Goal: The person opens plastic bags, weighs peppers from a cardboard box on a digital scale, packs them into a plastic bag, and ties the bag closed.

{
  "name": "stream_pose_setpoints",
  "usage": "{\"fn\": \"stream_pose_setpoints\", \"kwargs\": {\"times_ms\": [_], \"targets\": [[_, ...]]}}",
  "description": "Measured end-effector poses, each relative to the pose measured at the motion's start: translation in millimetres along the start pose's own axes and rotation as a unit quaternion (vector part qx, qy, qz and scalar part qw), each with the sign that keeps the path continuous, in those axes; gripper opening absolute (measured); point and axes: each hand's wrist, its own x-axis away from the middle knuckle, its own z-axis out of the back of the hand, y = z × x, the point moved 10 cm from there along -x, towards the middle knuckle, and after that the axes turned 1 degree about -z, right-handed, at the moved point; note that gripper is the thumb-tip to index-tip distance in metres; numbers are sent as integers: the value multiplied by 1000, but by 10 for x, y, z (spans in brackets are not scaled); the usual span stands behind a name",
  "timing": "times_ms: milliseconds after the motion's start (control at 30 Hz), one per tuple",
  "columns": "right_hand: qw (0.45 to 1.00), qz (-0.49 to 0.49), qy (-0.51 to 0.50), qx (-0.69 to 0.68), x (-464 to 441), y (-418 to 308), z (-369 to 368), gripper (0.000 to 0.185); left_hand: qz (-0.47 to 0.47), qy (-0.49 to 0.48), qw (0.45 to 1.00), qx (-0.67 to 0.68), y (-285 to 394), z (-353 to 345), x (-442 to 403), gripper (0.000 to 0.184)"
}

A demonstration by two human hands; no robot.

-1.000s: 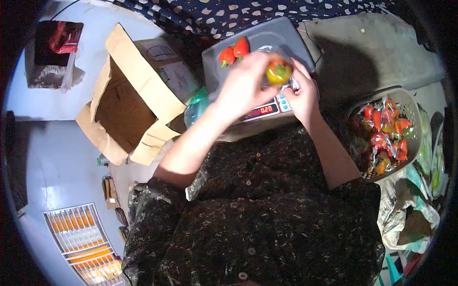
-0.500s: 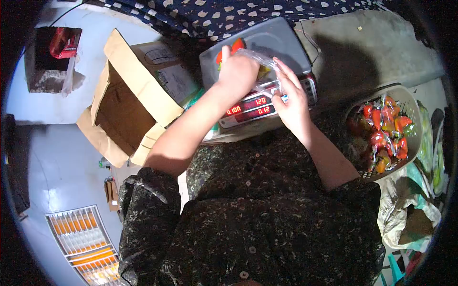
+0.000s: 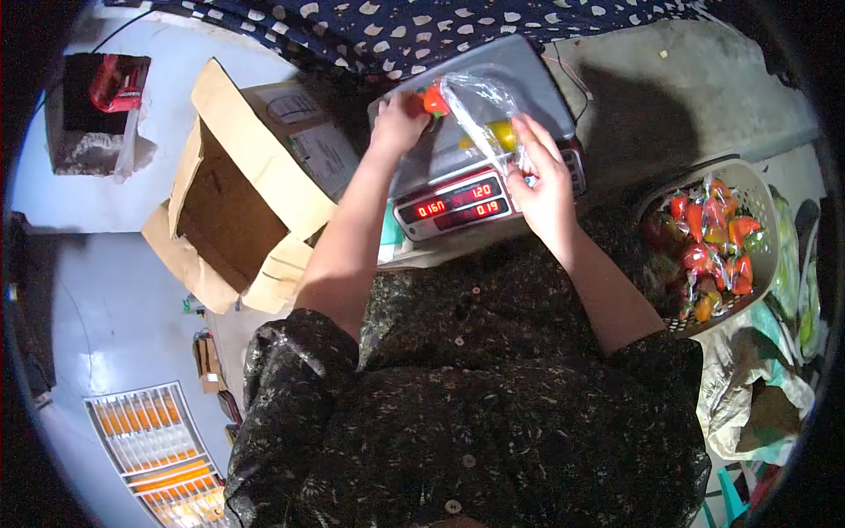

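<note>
My left hand (image 3: 399,123) has its fingers curled around a red bell pepper (image 3: 434,100) at the left side of the scale's grey pan (image 3: 537,84). Clear film of a plastic bag (image 3: 475,119) stretches from beside that pepper to my right hand (image 3: 544,180), which pinches the bag near the pan's front right corner. A yellow pepper (image 3: 502,135) lies by my right fingertips, in or under the film; I cannot tell which. Red digits glow on the scale's display (image 3: 453,201), below both hands.
To the left stands an open cardboard box (image 3: 312,207). At the right, a plastic basket (image 3: 766,264) holds several bagged red and orange peppers. Beyond it lie long green vegetables (image 3: 808,304) and a crumpled sack (image 3: 717,405). A patterned dark cloth (image 3: 378,35) hangs behind the scale.
My left hand has moved left, away from the bag's middle, with the red pepper at its fingers. More of the yellow pepper shows. The lower right reading went from 0.12 to 0.19.
</note>
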Motion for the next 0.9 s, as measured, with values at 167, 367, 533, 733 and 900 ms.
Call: {"fn": "stream_pose_setpoints", "kwargs": {"times_ms": [167,367,533,733,900], "targets": [[999,14,22,26,-4,-43,65,56,128,97,977,142,-119,290,245,47],[999,-24,41,-13,-21,50,117,55,-107,91,908,395,1286,1140,537,39],[998,18,62,23,-21,-43,79,57,-296,-101,948,50,2184,724,697,42],[991,54,79,90,19,-173,174,58,-307,-42,947,85,2167,121,568,34],[991,62,76,88,-11,-225,184,57,-272,-35,960,-55,2217,-4,487,30]]}}
